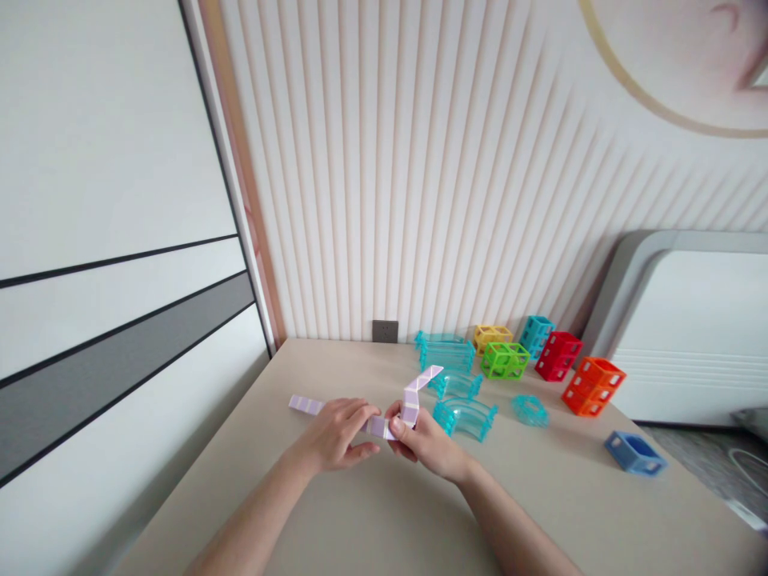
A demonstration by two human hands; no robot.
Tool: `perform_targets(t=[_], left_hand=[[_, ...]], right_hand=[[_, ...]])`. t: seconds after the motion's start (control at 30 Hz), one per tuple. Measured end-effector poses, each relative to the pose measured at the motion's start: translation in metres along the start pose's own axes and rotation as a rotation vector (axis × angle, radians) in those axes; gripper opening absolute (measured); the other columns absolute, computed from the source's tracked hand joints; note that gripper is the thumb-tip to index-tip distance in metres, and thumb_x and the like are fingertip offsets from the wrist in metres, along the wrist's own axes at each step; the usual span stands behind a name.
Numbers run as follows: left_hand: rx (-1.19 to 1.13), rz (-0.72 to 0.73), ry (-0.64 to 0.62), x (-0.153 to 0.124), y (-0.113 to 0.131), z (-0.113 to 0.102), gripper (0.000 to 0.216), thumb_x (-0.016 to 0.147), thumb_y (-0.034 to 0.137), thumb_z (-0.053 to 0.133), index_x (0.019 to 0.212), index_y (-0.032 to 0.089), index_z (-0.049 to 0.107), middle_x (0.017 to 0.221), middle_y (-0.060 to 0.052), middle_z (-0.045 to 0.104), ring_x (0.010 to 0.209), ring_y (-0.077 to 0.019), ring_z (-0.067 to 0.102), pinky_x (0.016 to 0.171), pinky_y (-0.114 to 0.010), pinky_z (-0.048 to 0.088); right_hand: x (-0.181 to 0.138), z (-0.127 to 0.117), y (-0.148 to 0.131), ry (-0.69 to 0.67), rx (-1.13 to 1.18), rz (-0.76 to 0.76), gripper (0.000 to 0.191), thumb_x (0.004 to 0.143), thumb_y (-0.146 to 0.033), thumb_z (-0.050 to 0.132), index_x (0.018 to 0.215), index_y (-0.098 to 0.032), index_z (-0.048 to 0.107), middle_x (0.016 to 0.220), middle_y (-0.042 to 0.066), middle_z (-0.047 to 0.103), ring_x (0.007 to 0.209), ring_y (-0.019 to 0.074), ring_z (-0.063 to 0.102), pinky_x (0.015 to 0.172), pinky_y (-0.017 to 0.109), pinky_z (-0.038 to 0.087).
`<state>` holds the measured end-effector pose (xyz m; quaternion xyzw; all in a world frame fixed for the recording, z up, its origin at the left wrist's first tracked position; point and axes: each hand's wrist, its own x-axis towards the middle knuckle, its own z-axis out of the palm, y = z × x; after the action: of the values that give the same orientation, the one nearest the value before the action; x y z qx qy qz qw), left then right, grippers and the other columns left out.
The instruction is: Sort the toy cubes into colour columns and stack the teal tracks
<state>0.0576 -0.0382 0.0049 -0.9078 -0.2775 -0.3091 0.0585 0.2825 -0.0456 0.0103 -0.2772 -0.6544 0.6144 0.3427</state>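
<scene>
A pale purple and white snake puzzle [378, 426] runs between my hands over the table. Its straight left end pokes out past my left hand [337, 432], while its right part bends up and away to a pointed tip. My left hand lies over the straight stretch with its fingers curled across it; the thumb stands apart below, and the palm side is hidden. Around the bend, my right hand [423, 440] is closed, its thumb pressed on the near face of a segment. Clear teal curved track pieces [465, 418] lie just beyond my right hand.
On the beige table [360, 528], more teal track pieces [447, 354] lie at the back. Yellow [492, 336], green [505, 360], teal-blue [536, 336], red [558, 356] and orange [593, 387] block frames stand toward the right. A teal ring piece [530, 410] and blue frame [634, 454] lie nearer.
</scene>
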Motion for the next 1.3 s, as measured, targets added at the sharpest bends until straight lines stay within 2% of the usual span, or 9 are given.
perform_targets(t=[0.13, 0.33, 0.6, 0.8, 1.07, 1.17, 1.3], left_hand=[[0.011, 0.029, 0.021, 0.005, 0.003, 0.004, 0.033, 0.101, 0.051, 0.04, 0.099, 0.02, 0.052, 0.08, -0.003, 0.067, 0.069, -0.019, 0.065, 0.062, -0.03, 0.047], [0.027, 0.019, 0.008, 0.005, 0.004, 0.004, 0.026, 0.102, 0.044, 0.043, 0.097, 0.02, 0.052, 0.077, -0.002, 0.066, 0.067, -0.0176, 0.064, 0.06, -0.028, 0.045], [0.015, 0.024, 0.011, 0.006, 0.003, 0.003, 0.03, 0.101, 0.048, 0.043, 0.095, 0.02, 0.053, 0.076, -0.001, 0.068, 0.066, -0.0171, 0.067, 0.059, -0.027, 0.046], [0.009, 0.006, -0.047, 0.002, 0.001, 0.003, 0.032, 0.1, 0.051, 0.046, 0.096, 0.02, 0.054, 0.076, -0.001, 0.069, 0.066, -0.0165, 0.067, 0.059, -0.026, 0.045], [-0.007, -0.011, -0.078, 0.002, 0.001, 0.002, 0.039, 0.101, 0.055, 0.039, 0.095, 0.02, 0.055, 0.076, -0.002, 0.07, 0.064, -0.0163, 0.068, 0.057, -0.026, 0.044], [-0.017, -0.029, -0.099, 0.0, -0.001, 0.004, 0.048, 0.101, 0.059, 0.028, 0.094, 0.02, 0.055, 0.075, -0.002, 0.07, 0.064, -0.017, 0.069, 0.057, -0.026, 0.043], [-0.028, -0.061, -0.137, -0.003, -0.004, 0.007, 0.058, 0.099, 0.064, 0.02, 0.092, 0.02, 0.057, 0.072, -0.004, 0.07, 0.063, -0.0187, 0.068, 0.053, -0.027, 0.041]], right_hand=[[0.001, 0.007, 0.006, 0.021, -0.029, -0.003, 0.055, 0.089, -0.074, 0.047, 0.08, -0.019, 0.05, 0.055, -0.007, 0.045, 0.044, 0.0064, 0.034, 0.041, 0.02, 0.024], [0.001, 0.005, 0.003, 0.043, -0.113, -0.005, 0.057, 0.093, -0.072, 0.041, 0.071, -0.02, 0.047, 0.052, -0.008, 0.039, 0.044, 0.0065, 0.03, 0.044, 0.022, 0.02], [0.004, 0.0, 0.009, 0.081, -0.227, -0.111, 0.056, 0.094, -0.068, 0.045, 0.068, -0.018, 0.05, 0.057, -0.005, 0.043, 0.054, 0.0094, 0.037, 0.052, 0.024, 0.028], [0.004, -0.001, 0.01, 0.088, -0.292, -0.129, 0.054, 0.093, -0.067, 0.049, 0.069, -0.018, 0.053, 0.058, -0.004, 0.046, 0.054, 0.0101, 0.04, 0.054, 0.024, 0.031], [0.002, 0.001, 0.007, 0.12, -0.378, -0.159, 0.053, 0.093, -0.066, 0.049, 0.071, -0.019, 0.054, 0.059, -0.003, 0.05, 0.055, 0.0111, 0.044, 0.054, 0.024, 0.035], [0.001, -0.001, 0.006, 0.138, -0.461, -0.211, 0.047, 0.093, -0.063, 0.052, 0.077, -0.019, 0.058, 0.066, -0.001, 0.055, 0.061, 0.0135, 0.051, 0.059, 0.025, 0.04], [-0.003, -0.005, 0.007, 0.163, -0.632, -0.247, 0.026, 0.095, -0.046, 0.057, 0.093, -0.021, 0.064, 0.084, 0.003, 0.065, 0.076, 0.0171, 0.06, 0.069, 0.027, 0.045]])
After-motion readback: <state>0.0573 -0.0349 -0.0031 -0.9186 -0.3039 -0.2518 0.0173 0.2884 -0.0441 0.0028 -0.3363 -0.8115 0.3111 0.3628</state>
